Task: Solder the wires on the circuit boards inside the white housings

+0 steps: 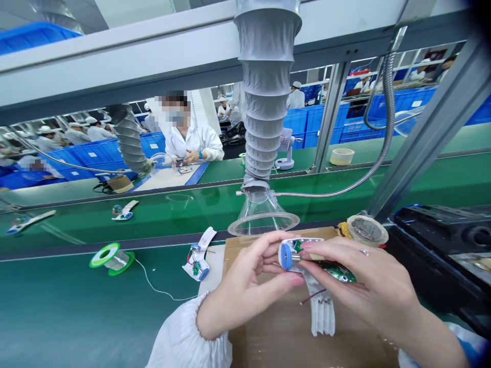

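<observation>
My left hand (pixel 251 278) is closed around the head of a white plastic housing (pixel 322 312), fingers behind and thumb in front. The housing has a blue round end (pixel 285 256) with a small metal cylinder beside it, and its ribbed handle hangs downward. My right hand (pixel 368 281) pinches a green circuit board (pixel 339 272) against the open side of the housing; fingers hide part of the board. A thin dark red wire (pixel 312 296) sticks out below it. Another such housing (pixel 198 260), with wires and a blue end, lies to the left of my hands.
Brown board (pixel 268 332) lies beneath my hands. A clear extraction funnel (pixel 264 222) hangs just behind them. On the left stands a solder wire spool (pixel 113 259), its strand trailing right. A black case (pixel 441 260) and tape roll (pixel 367 230) are right. A masked co-worker (pixel 192 138) sits opposite.
</observation>
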